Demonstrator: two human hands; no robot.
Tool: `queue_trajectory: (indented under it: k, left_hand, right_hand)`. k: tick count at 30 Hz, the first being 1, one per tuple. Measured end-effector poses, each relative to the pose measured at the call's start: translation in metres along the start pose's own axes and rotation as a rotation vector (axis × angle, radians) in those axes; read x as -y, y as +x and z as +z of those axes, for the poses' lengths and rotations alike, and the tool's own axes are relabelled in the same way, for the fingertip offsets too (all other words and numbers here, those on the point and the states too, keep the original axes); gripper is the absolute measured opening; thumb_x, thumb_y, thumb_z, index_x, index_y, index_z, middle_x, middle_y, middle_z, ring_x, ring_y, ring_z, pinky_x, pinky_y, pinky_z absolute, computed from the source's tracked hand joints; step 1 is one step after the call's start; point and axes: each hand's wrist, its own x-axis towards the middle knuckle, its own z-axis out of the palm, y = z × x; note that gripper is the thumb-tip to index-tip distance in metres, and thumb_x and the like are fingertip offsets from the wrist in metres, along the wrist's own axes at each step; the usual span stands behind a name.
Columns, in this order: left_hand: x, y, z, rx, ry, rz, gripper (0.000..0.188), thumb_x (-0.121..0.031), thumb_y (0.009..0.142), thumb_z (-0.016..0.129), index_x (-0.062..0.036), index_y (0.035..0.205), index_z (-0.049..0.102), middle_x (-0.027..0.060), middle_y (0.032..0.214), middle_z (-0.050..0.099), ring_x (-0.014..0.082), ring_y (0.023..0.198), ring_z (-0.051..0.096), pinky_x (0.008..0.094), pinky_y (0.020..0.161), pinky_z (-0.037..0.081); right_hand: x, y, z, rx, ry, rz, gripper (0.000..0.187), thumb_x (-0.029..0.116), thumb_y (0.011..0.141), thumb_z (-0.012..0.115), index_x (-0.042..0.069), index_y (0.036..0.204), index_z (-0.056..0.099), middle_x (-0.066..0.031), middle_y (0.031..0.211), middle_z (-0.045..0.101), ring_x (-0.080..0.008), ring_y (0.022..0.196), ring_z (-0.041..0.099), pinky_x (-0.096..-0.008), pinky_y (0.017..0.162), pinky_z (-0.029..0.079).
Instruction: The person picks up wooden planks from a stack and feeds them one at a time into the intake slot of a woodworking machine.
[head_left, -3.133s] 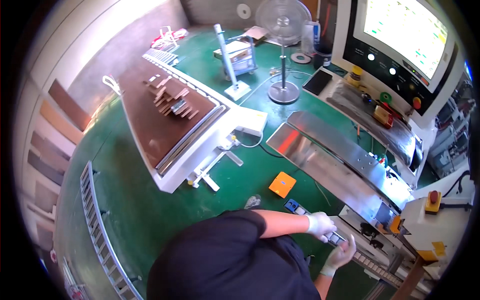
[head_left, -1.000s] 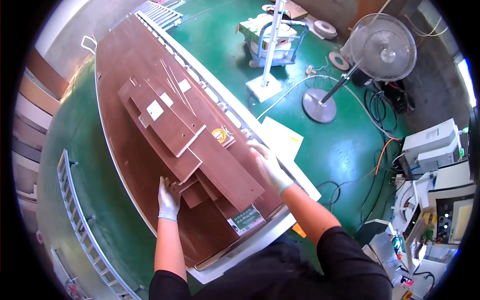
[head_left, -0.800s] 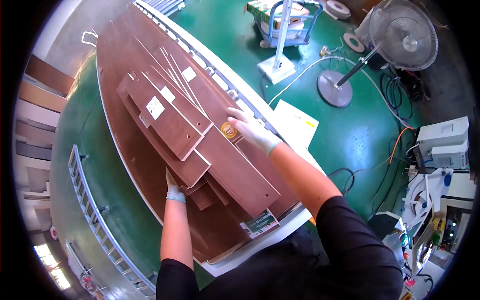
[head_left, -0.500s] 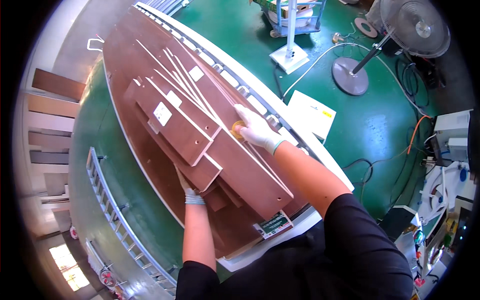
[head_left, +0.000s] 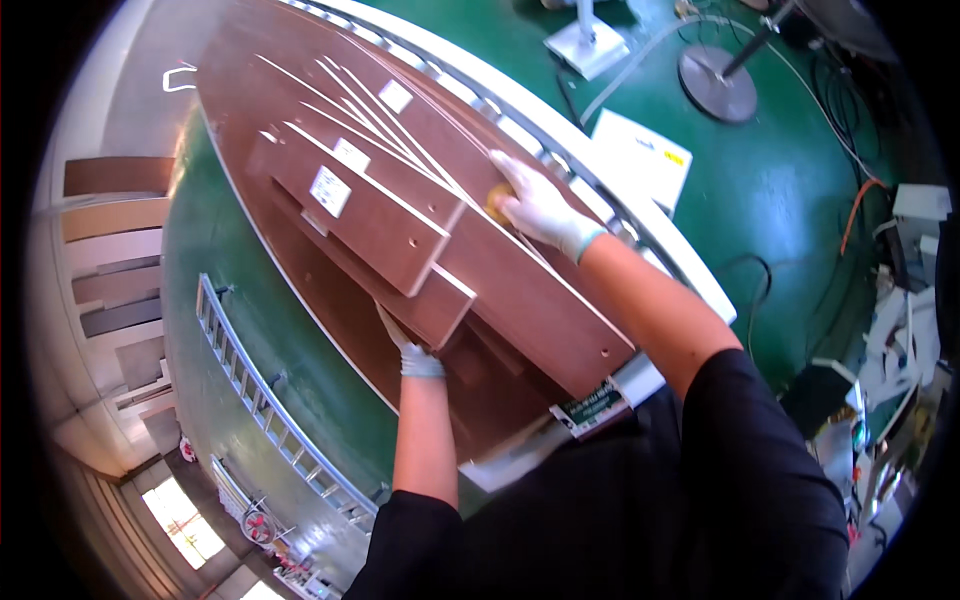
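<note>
Head view: two white-gloved hands work from opposite sides of a loose stack of reddish-brown, flat rectangular panels (head_left: 368, 222), which lies lengthwise on a long brown worktop (head_left: 235, 85) with a white rim. The left hand (head_left: 405, 350) sits at the stack's 6 o'clock, its fingers slipped under the overhanging edge of a panel; they are hidden there, so I cannot tell how far that grip is closed. The right hand (head_left: 545, 212) lies at 3 o'clock, fingers stretched forward and thumb apart, by a small yellow round object (head_left: 497, 203) at its 9 o'clock; whether this grip presses on a panel edge cannot be told. Holding both flanks probably keeps the uneven, staggered layers from sliding apart. White square labels (head_left: 330, 191) lie face up, presumably to stay readable. A dark green and white printed card (head_left: 592, 408) rests between 4 and 5 o'clock, by the worktop's near end.
</note>
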Motion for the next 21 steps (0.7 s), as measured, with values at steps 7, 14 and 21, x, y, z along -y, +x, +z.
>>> queue_trajectory:
  k: [7, 14, 21]
  left_hand:
    - [-0.011, -0.004, 0.013, -0.037, 0.054, -0.049, 0.070, -0.059, 0.104, 0.045, -0.0124, 0.156, 0.041, 0.0126, 0.155, 0.049, 0.0362, 0.137, 0.051, 0.0534, 0.115, 0.044]
    - [-0.019, -0.011, 0.027, -0.042, 0.050, -0.108, 0.071, -0.059, 0.104, 0.044, -0.0110, 0.156, 0.040, 0.0131, 0.156, 0.049, 0.0360, 0.138, 0.051, 0.0532, 0.115, 0.044]
    - [-0.027, -0.037, 0.047, 0.025, -0.045, -0.110, 0.065, -0.053, 0.108, 0.039, -0.0097, 0.156, 0.040, 0.0130, 0.154, 0.050, 0.0363, 0.136, 0.053, 0.0508, 0.114, 0.046]
  right_hand:
    - [0.022, -0.005, -0.008, -0.010, -0.027, 0.039, 0.065, 0.018, 0.094, 0.059, 0.007, 0.156, 0.040, -0.0209, 0.155, 0.048, -0.0377, 0.142, 0.047, -0.0383, 0.120, 0.035]
    - [0.022, -0.010, -0.007, 0.027, 0.084, 0.115, 0.065, 0.019, 0.097, 0.057, 0.005, 0.157, 0.040, -0.0195, 0.162, 0.041, -0.0341, 0.150, 0.039, -0.0351, 0.124, 0.028]
    - [0.031, -0.030, -0.016, 0.062, 0.107, 0.146, 0.066, 0.018, 0.096, 0.057, 0.005, 0.158, 0.038, -0.0196, 0.163, 0.038, -0.0352, 0.151, 0.037, -0.0370, 0.125, 0.027]
